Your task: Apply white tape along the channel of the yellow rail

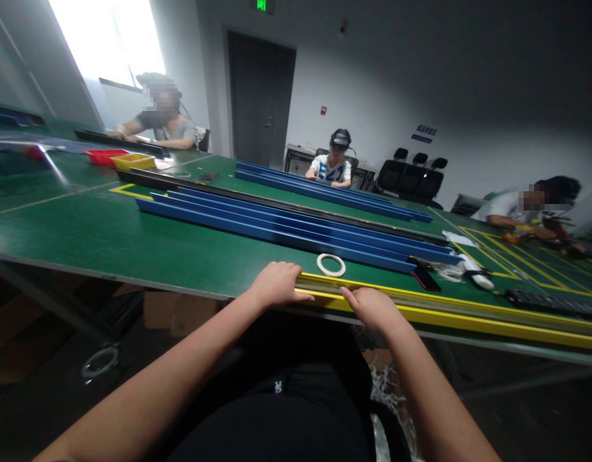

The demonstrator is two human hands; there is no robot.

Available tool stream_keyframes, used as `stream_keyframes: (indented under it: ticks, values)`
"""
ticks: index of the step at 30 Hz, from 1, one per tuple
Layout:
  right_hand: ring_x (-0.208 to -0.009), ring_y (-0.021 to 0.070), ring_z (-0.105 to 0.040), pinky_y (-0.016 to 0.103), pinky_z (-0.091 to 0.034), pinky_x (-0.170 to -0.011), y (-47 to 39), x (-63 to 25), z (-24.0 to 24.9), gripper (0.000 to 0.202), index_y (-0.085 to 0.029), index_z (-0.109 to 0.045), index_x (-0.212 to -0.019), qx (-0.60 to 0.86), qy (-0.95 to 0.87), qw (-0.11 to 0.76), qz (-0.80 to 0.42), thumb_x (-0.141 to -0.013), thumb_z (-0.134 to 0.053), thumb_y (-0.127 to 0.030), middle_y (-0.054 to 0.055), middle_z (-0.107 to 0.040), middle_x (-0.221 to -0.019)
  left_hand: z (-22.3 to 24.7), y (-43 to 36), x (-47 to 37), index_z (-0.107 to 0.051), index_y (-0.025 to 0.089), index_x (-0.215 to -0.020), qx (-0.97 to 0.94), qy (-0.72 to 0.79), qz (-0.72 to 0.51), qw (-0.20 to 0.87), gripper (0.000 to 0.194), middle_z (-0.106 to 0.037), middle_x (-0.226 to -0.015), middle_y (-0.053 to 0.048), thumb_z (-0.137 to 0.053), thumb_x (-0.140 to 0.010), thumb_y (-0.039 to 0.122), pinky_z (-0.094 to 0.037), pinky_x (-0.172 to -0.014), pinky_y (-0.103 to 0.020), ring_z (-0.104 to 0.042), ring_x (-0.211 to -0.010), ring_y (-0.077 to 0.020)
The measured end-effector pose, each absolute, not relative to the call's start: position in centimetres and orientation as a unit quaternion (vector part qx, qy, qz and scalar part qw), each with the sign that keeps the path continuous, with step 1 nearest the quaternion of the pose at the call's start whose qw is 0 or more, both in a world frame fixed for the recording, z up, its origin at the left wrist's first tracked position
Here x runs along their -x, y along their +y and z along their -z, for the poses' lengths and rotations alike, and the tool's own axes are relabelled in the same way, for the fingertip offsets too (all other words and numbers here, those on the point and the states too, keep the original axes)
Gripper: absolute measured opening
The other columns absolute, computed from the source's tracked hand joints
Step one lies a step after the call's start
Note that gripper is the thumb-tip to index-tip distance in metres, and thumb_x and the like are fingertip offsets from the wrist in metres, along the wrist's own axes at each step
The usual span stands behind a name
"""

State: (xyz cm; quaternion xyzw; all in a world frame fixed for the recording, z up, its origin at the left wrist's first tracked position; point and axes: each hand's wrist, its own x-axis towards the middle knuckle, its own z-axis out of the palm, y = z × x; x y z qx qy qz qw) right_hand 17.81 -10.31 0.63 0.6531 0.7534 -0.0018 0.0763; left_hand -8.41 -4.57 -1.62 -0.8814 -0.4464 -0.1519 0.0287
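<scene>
A long yellow channel-shaped rail (473, 323) lies along the near edge of the green table and runs out of view to the right. My left hand (277, 285) grips its left end, fingers over the far side and thumb along the near side. A short way to the right, my right hand (375, 308) holds the same rail, its thumb pressed at the groove; its other fingers are hidden beneath. Just beyond the rail, a white ring-shaped roll (331, 265), like tape, lies flat.
Several long blue rails (276, 232) and a dark rail (276, 208) lie across the green table (190, 263). A dark phone-like slab (425, 277) and a white object (477, 273) are at right. Red (106, 156) and yellow (133, 161) trays stand far left. Several people work around the table.
</scene>
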Motion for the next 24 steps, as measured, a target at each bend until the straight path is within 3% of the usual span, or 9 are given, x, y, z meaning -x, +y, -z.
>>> stream_keyframes:
  ticks: [6, 24]
  values:
    - [-0.090, 0.0254, -0.065, 0.033, -0.044, -0.077, -9.94, -17.80, -1.33, 0.093, -0.018, -0.072, -0.086, -0.649, 0.755, 0.088, 0.046, -0.088, 0.005, -0.069, 0.015, -0.071, -0.094, 1.68, -4.57, 8.46, -0.063, 0.020, -0.097, 0.882, -0.443, 0.156, 0.032, 0.074, -0.069, -0.091, -0.011, -0.042, -0.068, 0.085, -0.044, -0.075, -0.037, -0.064, -0.085, -0.0279]
    - [-0.091, 0.0253, -0.065, 0.033, -0.043, -0.078, -10.34, -17.65, -1.33, 0.090, -0.016, -0.070, -0.089, -0.653, 0.752, 0.086, 0.025, -0.089, 0.004, -0.067, 0.015, -0.071, -0.093, 1.36, -4.79, 8.44, -0.063, 0.020, -0.098, 0.881, -0.445, 0.156, 0.027, 0.070, -0.069, -0.093, -0.011, -0.046, -0.070, 0.082, -0.045, -0.077, -0.038, -0.064, -0.088, -0.0288]
